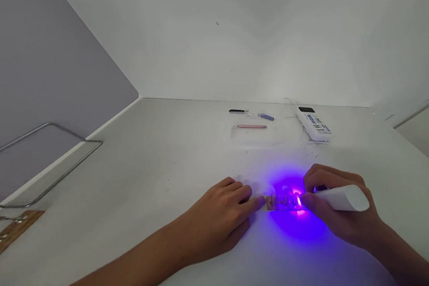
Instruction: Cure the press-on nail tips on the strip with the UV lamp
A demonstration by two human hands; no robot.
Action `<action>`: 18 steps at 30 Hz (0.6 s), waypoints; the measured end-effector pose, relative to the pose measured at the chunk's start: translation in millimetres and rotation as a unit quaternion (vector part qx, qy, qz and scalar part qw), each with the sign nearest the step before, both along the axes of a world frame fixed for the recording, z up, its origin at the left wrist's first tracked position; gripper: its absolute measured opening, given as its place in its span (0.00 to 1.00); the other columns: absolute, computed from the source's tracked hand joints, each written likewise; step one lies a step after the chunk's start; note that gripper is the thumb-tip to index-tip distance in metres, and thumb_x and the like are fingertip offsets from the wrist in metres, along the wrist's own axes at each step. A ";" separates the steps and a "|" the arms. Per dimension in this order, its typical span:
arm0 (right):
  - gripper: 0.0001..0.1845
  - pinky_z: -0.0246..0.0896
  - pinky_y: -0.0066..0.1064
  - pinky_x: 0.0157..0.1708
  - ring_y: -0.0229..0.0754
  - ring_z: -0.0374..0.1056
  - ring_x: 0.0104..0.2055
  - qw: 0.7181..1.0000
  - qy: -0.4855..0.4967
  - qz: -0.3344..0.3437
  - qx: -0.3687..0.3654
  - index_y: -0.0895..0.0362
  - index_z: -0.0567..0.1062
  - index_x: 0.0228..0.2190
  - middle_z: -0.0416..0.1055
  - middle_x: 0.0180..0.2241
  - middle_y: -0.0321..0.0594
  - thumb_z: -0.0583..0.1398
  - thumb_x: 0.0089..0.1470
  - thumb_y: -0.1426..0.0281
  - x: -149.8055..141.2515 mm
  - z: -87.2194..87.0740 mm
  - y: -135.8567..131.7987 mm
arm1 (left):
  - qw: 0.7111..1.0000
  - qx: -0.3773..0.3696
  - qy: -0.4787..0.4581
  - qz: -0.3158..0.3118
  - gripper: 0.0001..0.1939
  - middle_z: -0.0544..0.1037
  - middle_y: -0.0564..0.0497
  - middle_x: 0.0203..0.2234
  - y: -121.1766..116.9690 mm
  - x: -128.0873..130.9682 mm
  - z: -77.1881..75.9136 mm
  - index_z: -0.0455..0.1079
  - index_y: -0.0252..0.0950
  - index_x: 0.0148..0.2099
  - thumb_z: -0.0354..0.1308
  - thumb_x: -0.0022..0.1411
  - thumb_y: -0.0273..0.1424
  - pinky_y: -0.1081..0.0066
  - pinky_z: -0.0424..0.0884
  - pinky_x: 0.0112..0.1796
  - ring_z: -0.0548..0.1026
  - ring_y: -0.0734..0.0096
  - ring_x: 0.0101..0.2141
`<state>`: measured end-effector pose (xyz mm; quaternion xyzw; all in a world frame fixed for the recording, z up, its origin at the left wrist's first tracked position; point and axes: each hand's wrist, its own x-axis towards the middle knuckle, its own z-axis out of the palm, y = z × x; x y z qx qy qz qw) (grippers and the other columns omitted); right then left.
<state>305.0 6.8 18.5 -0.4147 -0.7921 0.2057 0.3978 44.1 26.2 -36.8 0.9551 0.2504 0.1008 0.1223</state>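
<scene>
My right hand [338, 208] is wrapped round a white pen-shaped lamp [345, 197] that throws violet light onto the white table. The glow falls on a short row of small clear nail tips on a strip [281, 202] lying just left of the lamp's tip. My left hand [224, 216] rests palm down on the table, its fingers bent, with a fingertip pressing the left end of that strip.
At the back lie a dark-handled tool [238, 111], a grey-blue piece [266, 117], a pink stick [252, 126] and a white printed device [314, 124] with a cord. A bent metal rod frame [53, 161] and a wooden piece [16, 228] stand at the left.
</scene>
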 end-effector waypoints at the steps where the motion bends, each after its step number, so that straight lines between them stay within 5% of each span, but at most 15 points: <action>1: 0.12 0.56 0.25 0.17 0.32 0.62 0.19 1.000 -0.001 0.001 0.002 0.55 0.71 0.25 0.68 0.21 0.32 0.62 0.61 0.72 0.1 0.1 0.1 | 1.000 -0.001 0.001 0.001 0.19 0.69 0.52 0.32 -0.2 -0.1 -0.1 0.63 0.39 0.60 0.46 0.70 0.21 0.63 0.65 0.37 0.68 0.64 0.30; 18: 0.10 0.58 0.26 0.18 0.34 0.63 0.20 1.000 -0.003 0.021 0.013 0.54 0.72 0.27 0.68 0.21 0.32 0.62 0.61 0.73 -0.2 0.3 0.4 | 1.000 0.003 -0.006 0.000 0.18 0.70 0.52 0.31 0.5 1.5 1.9 0.65 0.38 0.58 0.46 0.70 0.21 0.63 0.65 0.37 0.68 0.64 0.29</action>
